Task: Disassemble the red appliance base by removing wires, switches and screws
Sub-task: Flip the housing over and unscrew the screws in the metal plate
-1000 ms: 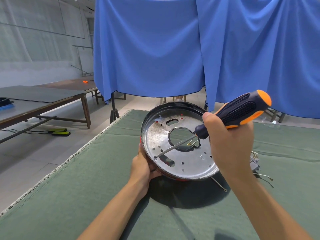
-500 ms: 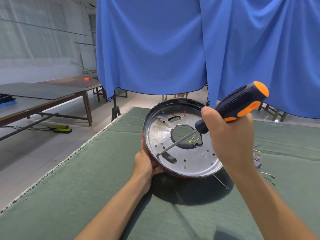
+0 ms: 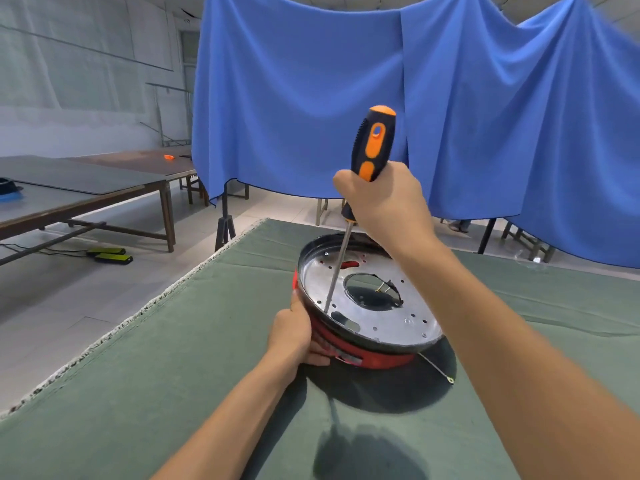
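Screwdriver (image 3: 372, 147) now upright, no longer slanted — right hand (image 3: 382, 202) grips it; left hand (image 3: 294, 336) holds the one red base (image 3: 367, 306).

Both forearms are bare up to the near edge of view, with no sleeves showing. The left hand (image 3: 292, 336) and right hand (image 3: 384, 199) wear no gloves, rings or watch.

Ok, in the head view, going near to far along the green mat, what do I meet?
Left hand gripping the rim → round red appliance base with its silver metal plate → right hand holding the orange-and-black screwdriver upright, tip on the plate → hanging blue cloth.
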The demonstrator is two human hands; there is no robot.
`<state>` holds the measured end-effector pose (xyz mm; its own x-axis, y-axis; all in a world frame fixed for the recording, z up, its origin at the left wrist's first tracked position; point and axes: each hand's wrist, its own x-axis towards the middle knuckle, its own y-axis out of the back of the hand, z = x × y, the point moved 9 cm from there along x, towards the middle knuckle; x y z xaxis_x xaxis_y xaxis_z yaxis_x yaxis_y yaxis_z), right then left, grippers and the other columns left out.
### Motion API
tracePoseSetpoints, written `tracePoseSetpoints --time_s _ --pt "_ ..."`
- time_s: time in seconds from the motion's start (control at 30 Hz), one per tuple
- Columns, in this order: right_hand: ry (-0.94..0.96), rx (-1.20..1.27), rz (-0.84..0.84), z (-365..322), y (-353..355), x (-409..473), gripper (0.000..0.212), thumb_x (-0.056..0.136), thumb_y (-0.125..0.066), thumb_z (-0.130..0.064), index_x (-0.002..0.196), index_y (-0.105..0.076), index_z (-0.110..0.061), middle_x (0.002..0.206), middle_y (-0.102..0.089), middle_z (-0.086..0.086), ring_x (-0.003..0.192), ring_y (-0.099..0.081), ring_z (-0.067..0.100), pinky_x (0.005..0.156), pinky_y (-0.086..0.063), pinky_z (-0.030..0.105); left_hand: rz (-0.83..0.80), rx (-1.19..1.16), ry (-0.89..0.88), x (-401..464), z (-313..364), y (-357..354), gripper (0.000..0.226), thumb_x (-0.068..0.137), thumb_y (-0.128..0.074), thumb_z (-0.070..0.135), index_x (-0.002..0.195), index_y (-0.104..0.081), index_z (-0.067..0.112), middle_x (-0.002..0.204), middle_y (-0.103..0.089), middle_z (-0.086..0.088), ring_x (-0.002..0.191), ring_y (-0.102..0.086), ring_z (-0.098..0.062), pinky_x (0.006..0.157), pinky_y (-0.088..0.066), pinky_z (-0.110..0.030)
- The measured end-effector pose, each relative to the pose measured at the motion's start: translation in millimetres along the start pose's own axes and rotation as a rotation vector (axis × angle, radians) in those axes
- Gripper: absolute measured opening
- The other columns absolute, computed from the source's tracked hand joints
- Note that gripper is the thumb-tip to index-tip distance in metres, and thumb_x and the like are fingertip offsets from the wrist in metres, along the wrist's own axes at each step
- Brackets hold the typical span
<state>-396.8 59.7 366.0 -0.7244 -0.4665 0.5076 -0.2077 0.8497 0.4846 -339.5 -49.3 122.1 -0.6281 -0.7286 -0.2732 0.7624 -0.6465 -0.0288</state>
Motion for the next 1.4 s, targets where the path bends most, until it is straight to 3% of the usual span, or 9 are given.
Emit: tracePoseSetpoints --time_s 0.2,0.43,0.53,0.67,0.77,0.87,1.03,1.17,1.4 --pt "-0.057 0.035 -0.058 3.7 -11.6 12.7 0.019 0.079 -0.053 -0.028 0.063 -0.049 -0.019 0.057 -0.063 -0.006 0.079 -0.069 0.023 0.074 -0.053 0.036 0.107 0.515 -0.117 -1.1 12.8 24.5 0.091 0.097 -0.006 0.053 0.048 -0.064 0.003 0.048 -0.064 -0.010 0.034 -0.056 -0.023 0.042 -0.046 -0.023" --pt "-0.069 -0.023 -0.088 6.8 -18.2 15.0 0.020 0.078 -0.055 -0.028 0.061 -0.047 -0.019 0.045 -0.057 -0.011 0.061 -0.056 0.014 0.060 -0.044 0.029 0.209 0.738 -0.153 -4.6 26.2 39.8 0.058 0.093 -0.025 0.036 0.061 -0.061 0.003 0.046 -0.063 -0.007 0.040 -0.062 -0.025 0.056 -0.058 -0.033" --pt "-0.062 -0.099 -0.120 4.9 -26.1 11.2 0.018 0.077 -0.055 -0.030 0.067 -0.055 -0.016 0.056 -0.064 -0.008 0.058 -0.052 0.014 0.065 -0.050 0.032 0.318 0.853 -0.251 -10.6 42.4 50.7 0.035 0.085 -0.039 0.029 0.066 -0.058 0.008 0.063 -0.067 -0.008 0.061 -0.065 -0.028 0.070 -0.055 -0.033" --pt "-0.068 -0.134 -0.101 1.6 -24.4 11.5 0.017 0.077 -0.056 -0.029 0.065 -0.051 -0.018 0.044 -0.057 -0.011 0.052 -0.047 0.012 0.056 -0.043 0.027 0.474 0.668 -0.687 -36.1 80.2 51.7 0.013 0.087 -0.050 0.021 0.090 -0.062 0.015 0.089 -0.062 -0.001 0.083 -0.058 -0.022 0.067 -0.039 -0.029" --pt "-0.068 -0.163 -0.097 0.2 -20.3 12.4 0.016 0.076 -0.058 -0.030 0.069 -0.057 -0.016 0.044 -0.057 -0.011 0.051 -0.049 0.013 0.058 -0.048 0.028 0.267 0.479 -0.981 -55.9 98.8 25.9 0.026 0.090 -0.052 0.031 0.110 -0.063 0.018 0.099 -0.060 0.010 0.095 -0.053 -0.005 0.080 -0.039 -0.017" --pt "-0.068 -0.254 -0.129 -2.8 -18.3 11.9 0.024 0.075 -0.064 -0.040 0.072 -0.061 -0.016 0.045 -0.057 -0.010 0.046 -0.052 0.013 0.055 -0.046 0.024 0.001 0.439 -0.911 -53.4 91.6 -5.5 0.027 0.096 -0.050 0.040 0.106 -0.064 0.020 0.089 -0.065 0.014 0.085 -0.062 0.000 0.079 -0.049 -0.018" --pt "-0.070 -0.316 -0.047 -20.6 11.2 23.9 0.044 0.071 -0.061 -0.062 0.072 -0.059 -0.018 0.063 -0.064 -0.003 0.055 -0.062 0.016 0.055 -0.044 0.026 0.030 0.437 -0.956 -52.3 89.4 -7.0 0.033 0.099 -0.046 0.022 0.077 -0.064 0.006 0.064 -0.067 0.002 0.056 -0.063 -0.009 0.063 -0.052 -0.033" --pt "0.051 -0.511 0.039 -57.4 26.2 35.8 0.030 0.074 -0.059 -0.043 0.064 -0.048 -0.016 0.064 -0.057 -0.001 0.060 -0.057 0.021 0.052 -0.034 0.024 0.010 0.432 -0.956 -50.5 89.4 -7.9 0.033 0.098 -0.048 0.025 0.075 -0.064 0.008 0.064 -0.067 0.004 0.057 -0.063 -0.006 0.061 -0.052 -0.029" --pt "0.144 -0.948 -0.086 -85.2 -7.5 40.4 0.027 0.086 -0.057 -0.028 0.067 -0.043 -0.015 0.068 -0.044 0.001 0.055 -0.040 0.019 0.049 -0.024 0.026 0.028 0.518 -1.001 -47.4 90.7 -5.4 0.033 0.098 -0.046 0.028 0.078 -0.064 0.011 0.062 -0.066 0.005 0.057 -0.062 -0.008 0.063 -0.051 -0.034"
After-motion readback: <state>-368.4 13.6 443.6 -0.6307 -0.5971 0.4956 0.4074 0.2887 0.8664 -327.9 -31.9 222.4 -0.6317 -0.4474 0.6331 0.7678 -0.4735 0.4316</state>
